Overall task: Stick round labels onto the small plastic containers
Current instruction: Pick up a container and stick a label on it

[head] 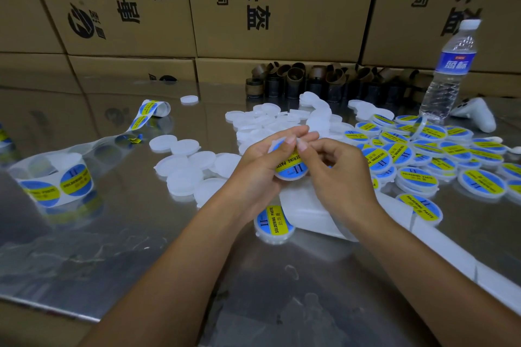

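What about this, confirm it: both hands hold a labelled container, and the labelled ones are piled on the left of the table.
Wrong side. In the head view the left hand and right hand hold a labelled container, but the labelled ones are piled on the right of the table.

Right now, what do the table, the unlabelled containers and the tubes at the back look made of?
Table: polished metal, probably steel; it mirrors the boxes.
Containers: frosted translucent plastic, matte white.
Tubes: likely brown cardboard; dull, rolled walls.
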A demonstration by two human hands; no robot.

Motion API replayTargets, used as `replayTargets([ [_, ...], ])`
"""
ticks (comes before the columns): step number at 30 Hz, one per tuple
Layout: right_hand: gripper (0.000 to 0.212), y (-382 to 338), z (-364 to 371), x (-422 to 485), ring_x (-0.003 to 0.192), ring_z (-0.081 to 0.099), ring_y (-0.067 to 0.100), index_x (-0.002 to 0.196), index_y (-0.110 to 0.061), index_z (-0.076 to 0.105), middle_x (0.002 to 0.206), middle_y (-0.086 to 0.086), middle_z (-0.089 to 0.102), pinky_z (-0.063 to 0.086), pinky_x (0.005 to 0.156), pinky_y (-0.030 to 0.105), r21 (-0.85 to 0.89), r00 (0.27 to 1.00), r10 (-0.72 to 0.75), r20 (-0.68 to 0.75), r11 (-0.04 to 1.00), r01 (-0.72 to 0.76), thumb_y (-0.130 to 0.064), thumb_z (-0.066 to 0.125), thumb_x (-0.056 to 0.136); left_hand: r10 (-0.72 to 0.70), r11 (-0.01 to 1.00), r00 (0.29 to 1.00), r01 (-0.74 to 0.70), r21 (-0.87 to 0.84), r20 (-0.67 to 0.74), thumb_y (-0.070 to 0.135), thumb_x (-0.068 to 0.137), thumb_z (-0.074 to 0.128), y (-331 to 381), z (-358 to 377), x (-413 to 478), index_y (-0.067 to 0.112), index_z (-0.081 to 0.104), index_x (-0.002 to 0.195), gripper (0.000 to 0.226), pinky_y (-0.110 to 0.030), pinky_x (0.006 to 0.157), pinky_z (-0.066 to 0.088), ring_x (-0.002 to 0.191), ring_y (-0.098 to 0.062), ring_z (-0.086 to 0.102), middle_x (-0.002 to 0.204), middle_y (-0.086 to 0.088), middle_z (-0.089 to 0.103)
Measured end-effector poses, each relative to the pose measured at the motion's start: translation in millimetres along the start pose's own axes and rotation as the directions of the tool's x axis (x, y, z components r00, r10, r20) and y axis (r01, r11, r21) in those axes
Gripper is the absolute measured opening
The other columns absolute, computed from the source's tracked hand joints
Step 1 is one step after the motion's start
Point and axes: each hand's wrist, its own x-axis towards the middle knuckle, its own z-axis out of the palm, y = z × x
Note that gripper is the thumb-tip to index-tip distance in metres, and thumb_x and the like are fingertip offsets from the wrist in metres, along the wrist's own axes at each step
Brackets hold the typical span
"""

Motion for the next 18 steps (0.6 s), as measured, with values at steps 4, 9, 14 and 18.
replayTargets([
  [4,0.02,1.4,-0.7,1.4,0.054,0.052,-0.001,0.07,-0.021,0.066,0.059,-0.009,0.062,0.04,0.053,0.013,0.011,0.998,0.011,-0.067,1.0,-0.01,-0.027,0.061,0.089,0.015,0.988,0.992,0.005,0.155,-0.123,0.022,0.089,0.056,-3.0,-0.2,-0.5,0.003,0.065,0.101,0.024,-0.026,0.075,0.056,0.086,-0.02,0.069,0.094,-0.012,0.071],
  [9,0.016,1.3,-1.4,0.8,0.056,0.051,0.003,0.075,-0.018,0.065,0.058,-0.007,0.059,0.04,0.055,0.016,0.043,0.998,0.027,-0.061,0.999,-0.025,-0.03,0.065,0.085,0.039,0.98,0.985,-0.005,0.197,-0.169,0.023,0.091,0.055,-0.5,0.0,-1.5,0.005,0.067,0.096,0.022,-0.023,0.071,0.055,0.081,-0.017,0.069,0.089,-0.011,0.071],
  [14,0.014,3.4,-0.9,0.1,0.05,0.045,0.0,0.07,-0.02,0.065,0.051,-0.011,0.054,0.034,0.048,0.011,-0.012,1.0,0.013,0.0,1.0,-0.013,-0.028,0.071,0.08,0.057,0.984,0.976,-0.019,0.179,-0.209,0.023,0.091,0.056,0.5,0.7,-2.0,0.003,0.067,0.098,0.024,-0.024,0.072,0.056,0.081,-0.019,0.068,0.089,-0.013,0.071],
  [18,0.016,2.5,-1.5,0.3,0.053,0.049,0.004,0.071,-0.019,0.065,0.054,-0.006,0.058,0.037,0.052,0.016,0.017,0.999,0.02,-0.034,1.0,-0.019,-0.03,0.069,0.082,0.042,0.979,0.979,0.0,0.204,-0.201,0.022,0.093,0.053,-0.6,1.4,-1.1,0.004,0.065,0.106,0.024,-0.027,0.082,0.055,0.09,-0.02,0.066,0.1,-0.015,0.07],
])
